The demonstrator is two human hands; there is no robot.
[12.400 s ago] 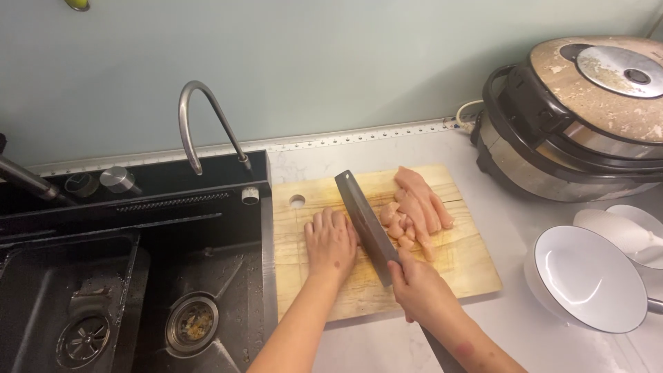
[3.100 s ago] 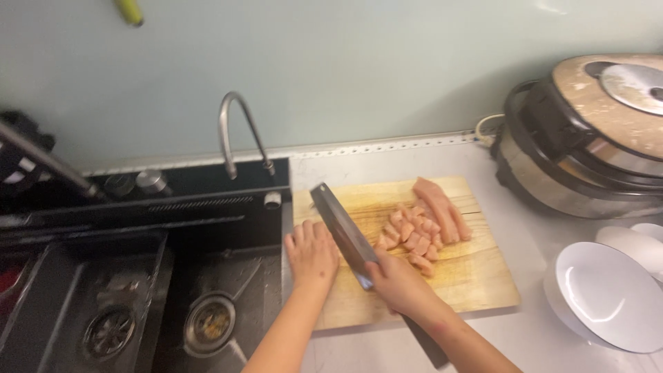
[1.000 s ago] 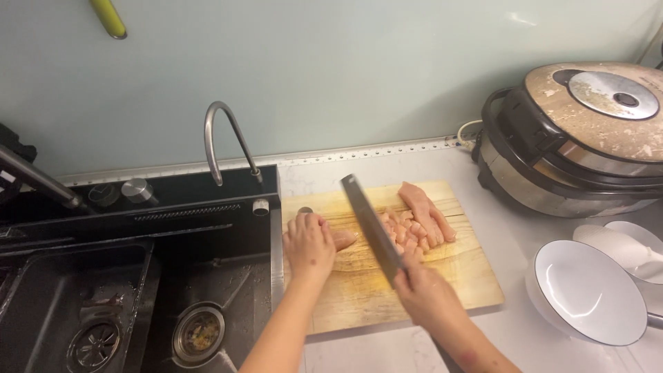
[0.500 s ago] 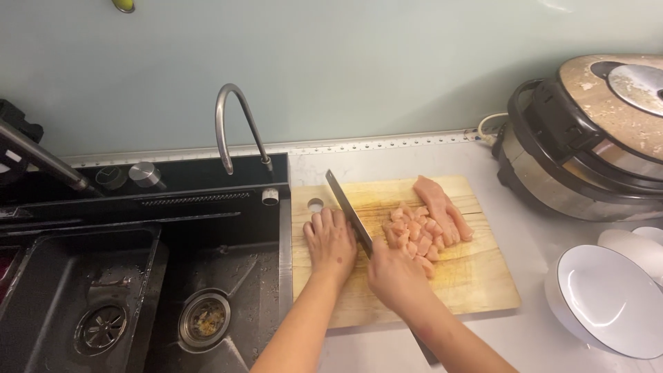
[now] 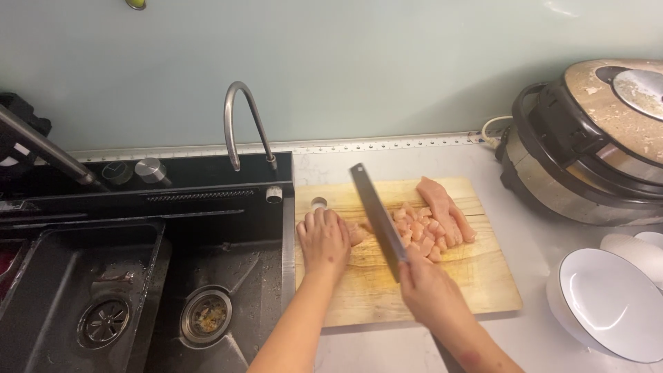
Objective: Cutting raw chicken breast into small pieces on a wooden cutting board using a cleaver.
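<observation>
Head view: right hand (image 5: 429,284) grips knife (image 5: 378,211) blade-down over chopping board (image 5: 414,290), left hand (image 5: 323,238) fingers curled flat, pinning raw chicken (image 5: 425,228) steady beside the blade on the worktop.

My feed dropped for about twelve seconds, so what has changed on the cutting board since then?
More of the raw chicken is now diced into small cubes; only a couple of long strips remain at the far right. The right hand still holds the cleaver, now lifted slightly. The left hand still presses a piece down. The cutting board, sink and white bowl stayed put.
</observation>
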